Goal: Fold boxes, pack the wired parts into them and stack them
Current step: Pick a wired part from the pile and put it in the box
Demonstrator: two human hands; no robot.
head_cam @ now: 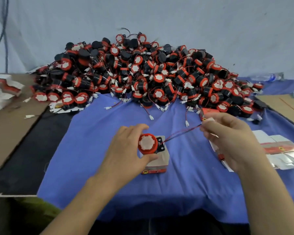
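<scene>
A: Part location?
B: Wired part held in left grip, centre frame, over open box.
A: Wire?
B: Pinched by right grip, stretched up-right from part; tucking-in judged next.

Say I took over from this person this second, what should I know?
Left hand grips a part at the mouth of the folded box. Right hand pinches its wire, pulled taut to the right.
Done: this box folded.
To do: tuck part and wire in, close, stack.
A big pile of parts lies behind; flat boxes lie on the right.
</scene>
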